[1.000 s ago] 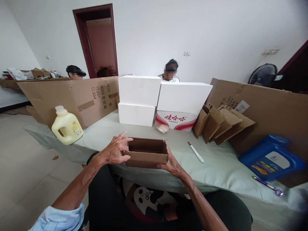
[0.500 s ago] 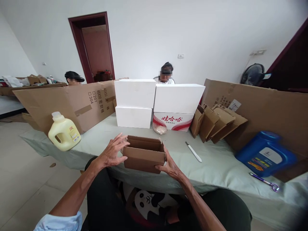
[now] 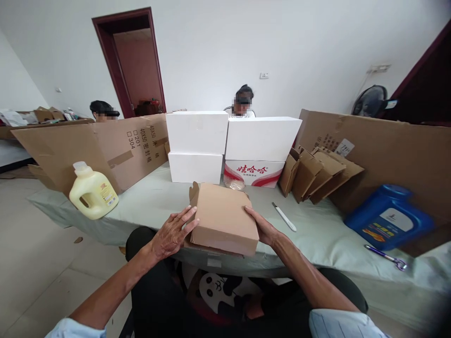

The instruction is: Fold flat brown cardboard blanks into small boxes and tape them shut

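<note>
Head view: well left of the carton (image 3: pixel 225 211), your yellow jug (image 3: pixel 95 192) stands upright. A big cardboard sheet (image 3: pixel 134 145), printed with black characters, stands left of and beyond the carton; past that, farther from the carton, you see part of one person (image 3: pixel 104 111). Your left hand (image 3: pixel 172 234) lies against the carton's left side, fingers somewhat spread and fingertips touching it near the top edge.

You have two white boxes (image 3: pixel 196 150) stacked beyond the carton, slightly to its left. The carton itself sits between your hands at the near edge of the cloth (image 3: pixel 151 192), plain top face up, a flap raised at its far left; you cannot tell whether it rests fully on the cloth. Just beyond it is a clear bundle (image 3: pixel 234 184), partly hidden. Farther beyond, to its right, a white box (image 3: pixel 262 140) tops a printed box (image 3: pixel 253 172), and behind these a second person (image 3: pixel 243 105) shows.

Your right hand (image 3: pixel 266 227) curves at the carton's right side, one digit over the top edge; the others are hidden, so you cannot tell whether it pinches. Right of the carton lie your knife (image 3: pixel 284 217), then folded boxes (image 3: pixel 317 173) leaning beyond it, and well apart, a blue bottle (image 3: pixel 391 216) and purple tool (image 3: pixel 385 257).
</note>
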Action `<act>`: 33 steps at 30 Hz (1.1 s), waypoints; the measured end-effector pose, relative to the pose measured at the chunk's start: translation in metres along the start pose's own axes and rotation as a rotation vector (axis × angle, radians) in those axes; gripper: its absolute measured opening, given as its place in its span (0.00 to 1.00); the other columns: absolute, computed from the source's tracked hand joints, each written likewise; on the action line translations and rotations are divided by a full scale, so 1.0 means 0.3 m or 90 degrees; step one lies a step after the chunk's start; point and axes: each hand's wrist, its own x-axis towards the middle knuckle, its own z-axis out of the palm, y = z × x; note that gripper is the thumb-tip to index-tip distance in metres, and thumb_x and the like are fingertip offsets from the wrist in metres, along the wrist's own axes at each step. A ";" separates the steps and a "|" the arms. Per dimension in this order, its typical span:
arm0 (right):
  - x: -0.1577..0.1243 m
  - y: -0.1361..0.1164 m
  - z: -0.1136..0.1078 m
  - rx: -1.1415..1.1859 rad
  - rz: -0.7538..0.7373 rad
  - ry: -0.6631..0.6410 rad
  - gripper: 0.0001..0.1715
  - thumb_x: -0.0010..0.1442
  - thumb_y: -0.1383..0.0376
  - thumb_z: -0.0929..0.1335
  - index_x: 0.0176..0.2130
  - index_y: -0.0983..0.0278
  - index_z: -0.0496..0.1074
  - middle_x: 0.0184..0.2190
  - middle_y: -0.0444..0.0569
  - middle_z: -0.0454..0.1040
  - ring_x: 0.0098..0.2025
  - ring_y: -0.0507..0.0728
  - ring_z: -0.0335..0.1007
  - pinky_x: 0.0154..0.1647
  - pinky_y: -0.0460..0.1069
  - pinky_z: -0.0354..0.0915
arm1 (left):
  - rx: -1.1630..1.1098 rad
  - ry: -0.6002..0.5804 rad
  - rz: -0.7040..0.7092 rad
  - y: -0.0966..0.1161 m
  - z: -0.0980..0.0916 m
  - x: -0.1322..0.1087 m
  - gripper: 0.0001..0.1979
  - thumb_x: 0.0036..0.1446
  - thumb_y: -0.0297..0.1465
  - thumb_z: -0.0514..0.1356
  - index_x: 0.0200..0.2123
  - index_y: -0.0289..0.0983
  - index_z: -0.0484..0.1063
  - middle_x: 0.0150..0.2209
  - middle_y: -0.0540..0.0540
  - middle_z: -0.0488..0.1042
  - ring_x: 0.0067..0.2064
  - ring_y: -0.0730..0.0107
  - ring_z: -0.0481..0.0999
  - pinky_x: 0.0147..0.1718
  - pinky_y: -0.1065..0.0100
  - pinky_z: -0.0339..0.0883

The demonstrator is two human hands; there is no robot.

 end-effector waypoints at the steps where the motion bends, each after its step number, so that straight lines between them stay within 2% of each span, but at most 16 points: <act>1: 0.000 -0.002 -0.003 0.001 0.022 0.005 0.29 0.70 0.44 0.72 0.57 0.63 0.77 0.53 0.58 0.85 0.54 0.64 0.83 0.62 0.57 0.76 | -0.006 0.026 0.016 -0.003 0.006 0.013 0.49 0.60 0.13 0.54 0.81 0.37 0.41 0.77 0.25 0.59 0.82 0.43 0.49 0.64 0.46 0.67; 3: -0.002 -0.001 -0.014 -0.003 0.048 0.011 0.32 0.71 0.42 0.71 0.58 0.63 0.76 0.51 0.57 0.85 0.53 0.63 0.83 0.60 0.56 0.77 | -0.024 0.058 0.035 -0.007 0.011 0.037 0.49 0.60 0.12 0.51 0.81 0.38 0.38 0.76 0.26 0.62 0.82 0.46 0.49 0.64 0.47 0.67; 5: -0.009 0.001 -0.028 -0.010 0.063 0.015 0.34 0.70 0.39 0.71 0.58 0.62 0.76 0.50 0.57 0.85 0.52 0.62 0.84 0.57 0.56 0.78 | -0.044 0.059 0.035 -0.006 0.007 0.055 0.50 0.61 0.13 0.51 0.82 0.39 0.37 0.75 0.26 0.62 0.82 0.44 0.51 0.63 0.45 0.68; 8: -0.032 -0.002 -0.044 -0.034 0.094 -0.005 0.37 0.71 0.35 0.67 0.59 0.60 0.76 0.48 0.55 0.85 0.48 0.64 0.84 0.51 0.59 0.81 | -0.094 0.031 -0.005 0.002 -0.020 0.073 0.49 0.64 0.22 0.60 0.81 0.40 0.38 0.76 0.23 0.59 0.80 0.35 0.56 0.63 0.42 0.69; 11: -0.069 -0.020 -0.048 -0.078 0.079 -0.082 0.39 0.75 0.34 0.61 0.65 0.56 0.72 0.52 0.56 0.84 0.49 0.66 0.84 0.44 0.60 0.82 | -0.194 0.008 -0.090 0.013 -0.068 0.089 0.56 0.58 0.31 0.71 0.80 0.41 0.40 0.76 0.24 0.56 0.78 0.31 0.58 0.66 0.40 0.69; 14: -0.104 -0.052 -0.041 -0.148 0.008 -0.113 0.40 0.75 0.34 0.60 0.68 0.56 0.71 0.57 0.57 0.82 0.52 0.66 0.83 0.44 0.57 0.82 | -0.299 0.003 -0.176 0.015 -0.115 0.108 0.59 0.52 0.31 0.75 0.79 0.43 0.43 0.74 0.29 0.56 0.77 0.36 0.61 0.69 0.43 0.68; 16: -0.120 -0.078 -0.033 -0.210 -0.035 -0.085 0.43 0.73 0.32 0.61 0.66 0.59 0.74 0.59 0.59 0.81 0.56 0.67 0.81 0.48 0.57 0.81 | -0.347 0.002 -0.227 0.009 -0.135 0.120 0.61 0.49 0.32 0.78 0.78 0.44 0.46 0.73 0.31 0.58 0.75 0.37 0.63 0.68 0.44 0.70; 18: -0.132 -0.104 -0.018 -0.276 -0.088 -0.019 0.45 0.70 0.30 0.63 0.62 0.60 0.78 0.60 0.61 0.80 0.60 0.69 0.79 0.54 0.58 0.79 | -0.378 -0.004 -0.266 -0.002 -0.139 0.128 0.61 0.47 0.34 0.79 0.77 0.43 0.49 0.71 0.32 0.60 0.73 0.37 0.65 0.68 0.43 0.70; 20: -0.145 -0.126 0.008 -0.333 -0.186 0.066 0.44 0.67 0.29 0.67 0.61 0.59 0.79 0.62 0.59 0.79 0.62 0.71 0.76 0.59 0.62 0.77 | -0.401 -0.010 -0.300 -0.015 -0.127 0.131 0.60 0.46 0.36 0.79 0.76 0.42 0.51 0.71 0.32 0.61 0.72 0.37 0.66 0.69 0.42 0.69; 23: -0.175 -0.150 0.074 -0.418 -0.407 0.143 0.38 0.65 0.34 0.72 0.61 0.54 0.79 0.63 0.55 0.77 0.65 0.72 0.73 0.66 0.66 0.72 | -0.446 -0.009 -0.373 -0.036 -0.095 0.122 0.58 0.45 0.36 0.79 0.74 0.42 0.53 0.69 0.33 0.63 0.70 0.38 0.68 0.66 0.42 0.72; 26: -0.199 -0.163 0.153 -0.555 -0.603 0.118 0.31 0.68 0.42 0.74 0.63 0.51 0.77 0.67 0.53 0.74 0.69 0.71 0.68 0.71 0.68 0.66 | -0.484 -0.012 -0.422 -0.052 -0.064 0.103 0.55 0.46 0.36 0.79 0.73 0.42 0.56 0.69 0.34 0.65 0.69 0.40 0.70 0.63 0.44 0.74; 28: -0.196 -0.171 0.195 -0.650 -0.668 0.076 0.30 0.69 0.47 0.74 0.66 0.51 0.76 0.68 0.53 0.72 0.71 0.71 0.66 0.73 0.68 0.64 | -0.499 -0.013 -0.424 -0.059 -0.052 0.092 0.53 0.47 0.36 0.78 0.72 0.42 0.57 0.69 0.34 0.65 0.69 0.40 0.70 0.63 0.44 0.73; 33: -0.127 -0.189 0.242 -0.798 -0.665 -0.017 0.30 0.71 0.50 0.74 0.67 0.52 0.75 0.68 0.55 0.71 0.70 0.72 0.67 0.71 0.69 0.66 | -0.503 0.007 -0.381 -0.066 -0.044 0.088 0.52 0.48 0.36 0.78 0.72 0.42 0.58 0.75 0.31 0.58 0.75 0.38 0.63 0.67 0.44 0.70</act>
